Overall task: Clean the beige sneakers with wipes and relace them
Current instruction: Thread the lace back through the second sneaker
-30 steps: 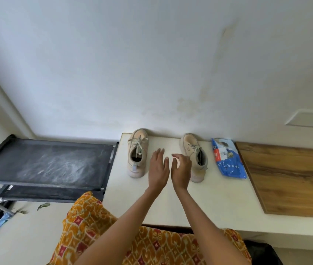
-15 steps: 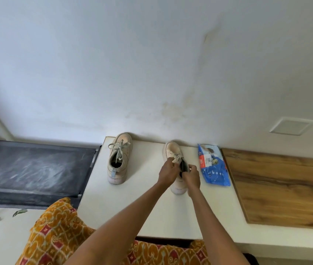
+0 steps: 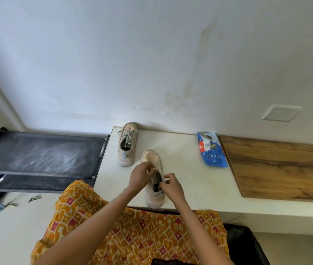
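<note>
Bare white surface is seen between the near sneaker and the blue wipes packet, which lies well apart toward the wall. The far sneaker stands just beside the near sneaker's toe, narrowing passage there. The near sneaker's opening is flanked by the left hand and right hand. A wooden board bounds the surface beyond the packet.

Two beige sneakers on a white desk; a blue and red wipes packet; brown wood-grain board; orange garment patterned red; black rack.
</note>
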{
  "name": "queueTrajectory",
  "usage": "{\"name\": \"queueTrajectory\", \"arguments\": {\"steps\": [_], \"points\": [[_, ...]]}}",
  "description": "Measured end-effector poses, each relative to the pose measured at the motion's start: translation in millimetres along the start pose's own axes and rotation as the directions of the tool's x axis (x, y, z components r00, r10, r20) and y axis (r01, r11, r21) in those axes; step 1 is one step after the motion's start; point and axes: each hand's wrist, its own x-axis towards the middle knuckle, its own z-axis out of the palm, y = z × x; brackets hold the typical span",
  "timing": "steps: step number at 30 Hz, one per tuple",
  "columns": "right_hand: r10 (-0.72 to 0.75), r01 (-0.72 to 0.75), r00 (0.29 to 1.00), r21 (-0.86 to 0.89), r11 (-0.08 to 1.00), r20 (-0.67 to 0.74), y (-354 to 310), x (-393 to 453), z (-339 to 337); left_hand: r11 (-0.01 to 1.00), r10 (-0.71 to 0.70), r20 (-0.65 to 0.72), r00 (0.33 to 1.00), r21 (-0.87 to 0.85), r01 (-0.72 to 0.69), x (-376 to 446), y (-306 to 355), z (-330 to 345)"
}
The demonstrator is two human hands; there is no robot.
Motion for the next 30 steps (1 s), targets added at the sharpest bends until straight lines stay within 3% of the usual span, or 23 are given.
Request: {"name": "queueTrajectory", "arguments": {"steps": [4, 7, 10, 13, 17, 26, 30], "points": [[-0.005, 0.006, 0.999, -0.018, 1.000, 0.037, 0.2, -12.1, 4.9, 0.990, -0.086, 0.166, 0.982, -0.100, 0.104, -4.5, -5.8, -19.4], [-0.021, 0.022, 0.999, -0.020, 1.000, 0.029, -4.2, -16.2, 4.2, 0.925, -0.215, 0.415, 0.884, -0.205, 0.321, -1.2, 5.7, -33.6], [-0.129, 0.127, 0.990, -0.042, 0.991, -0.059, -12.1, -18.3, 4.0, 0.890, -0.232, 0.542, 0.807, -0.216, 0.401, 1.0, 15.1, -39.7], [-0.229, 0.210, 0.967, -0.153, 0.966, -0.116, -22.3, -17.7, 4.2, 0.855, -0.257, 0.535, 0.805, -0.264, 0.448, -0.4, 14.6, -36.7], [-0.263, 0.201, 0.952, -0.334, 0.921, -0.153, -32.1, -16.1, 8.9, 0.817, -0.263, 0.514, 0.817, -0.332, 0.472, -4.2, 10.7, -33.2], [-0.297, 0.194, 0.929, -0.395, 0.898, -0.221, -35.8, -16.8, 13.0, 0.915, -0.141, 0.325, 0.935, -0.318, 0.249, -3.9, 1.4, -29.2], [-0.313, 0.202, 0.924, -0.415, 0.887, -0.220, -32.8, -18.3, 15.1, 0.892, -0.187, 0.334, 0.924, -0.335, 0.302, -3.3, 2.7, -32.7]]}}
